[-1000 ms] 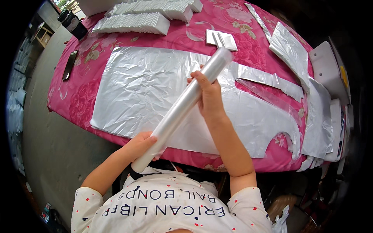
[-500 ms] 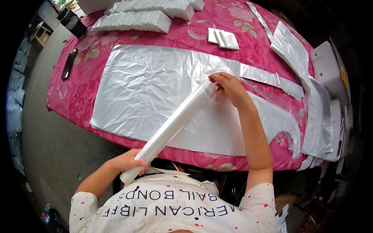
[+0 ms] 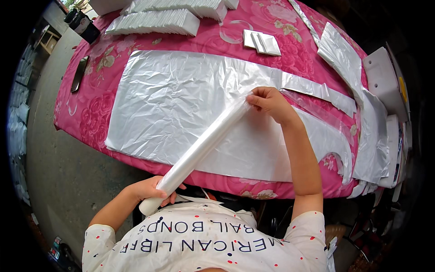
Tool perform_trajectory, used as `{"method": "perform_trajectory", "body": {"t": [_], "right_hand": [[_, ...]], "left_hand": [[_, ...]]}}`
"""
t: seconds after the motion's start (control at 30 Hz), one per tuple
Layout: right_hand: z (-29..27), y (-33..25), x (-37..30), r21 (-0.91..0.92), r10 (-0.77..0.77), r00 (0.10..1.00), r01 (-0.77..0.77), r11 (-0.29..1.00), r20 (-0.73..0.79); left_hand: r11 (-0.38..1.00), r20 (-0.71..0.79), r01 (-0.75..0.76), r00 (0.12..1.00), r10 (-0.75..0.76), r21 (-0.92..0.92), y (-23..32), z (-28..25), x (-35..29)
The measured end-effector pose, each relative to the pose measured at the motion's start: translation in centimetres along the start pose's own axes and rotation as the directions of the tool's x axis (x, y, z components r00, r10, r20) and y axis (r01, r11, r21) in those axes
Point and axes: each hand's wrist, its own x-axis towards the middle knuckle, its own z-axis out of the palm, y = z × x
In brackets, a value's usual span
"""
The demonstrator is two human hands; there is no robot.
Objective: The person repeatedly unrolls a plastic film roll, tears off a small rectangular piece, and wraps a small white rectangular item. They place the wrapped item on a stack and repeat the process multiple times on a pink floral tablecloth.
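A long roll of clear plastic film [image 3: 206, 140] slants across in front of me, its near end by my chest and its far end over the table. My left hand [image 3: 156, 191] is wrapped round the roll close to its near end. At the far end, my right hand [image 3: 267, 102] pinches the film between thumb and fingers. Beneath the roll lies a wide stack of thin, crinkled white plastic sheets [image 3: 167, 99], spread flat. A sheet with a rounded handle cut-out [image 3: 324, 138] lies at its right side.
Pink flowered cloth [image 3: 99, 113] covers the table. Rows of folded white packets [image 3: 156, 22] stand at the back, and a few small packets [image 3: 263, 42] lie nearer. A phone [image 3: 79, 75] and a dark jar [image 3: 81, 26] are at left. White boxes [image 3: 385, 79] stand at the right edge.
My right hand has shifted slightly right and toward me, still pinching the film. The fingers of my left hand have moved a little on the roll.
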Motion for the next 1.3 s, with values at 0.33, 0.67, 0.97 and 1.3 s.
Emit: {"method": "perform_trajectory", "body": {"t": [0.33,0.67,0.97,1.3], "right_hand": [[-17.0,5.3,-1.6,-0.138,-0.110,0.807,0.036,0.990,-0.580],[-10.1,2.5,1.3,-0.120,-0.155,0.918,0.119,0.986,-0.365],[-5.5,-0.9,4.0,-0.329,-0.133,0.966,0.055,0.943,-0.220],[-6.0,-1.1,5.1,-0.334,-0.104,0.970,0.024,0.942,-0.221]], "left_hand": [[0.957,0.107,0.210,0.966,-0.234,0.200,-4.5,-6.8,-5.9],[0.430,-0.082,0.122,0.991,-0.109,0.895,11.0,0.9,-0.9],[-0.412,0.467,-0.252,0.660,0.588,0.875,11.7,2.9,9.1],[-0.485,0.518,-0.345,0.806,0.286,0.803,6.0,3.7,10.9]]}}
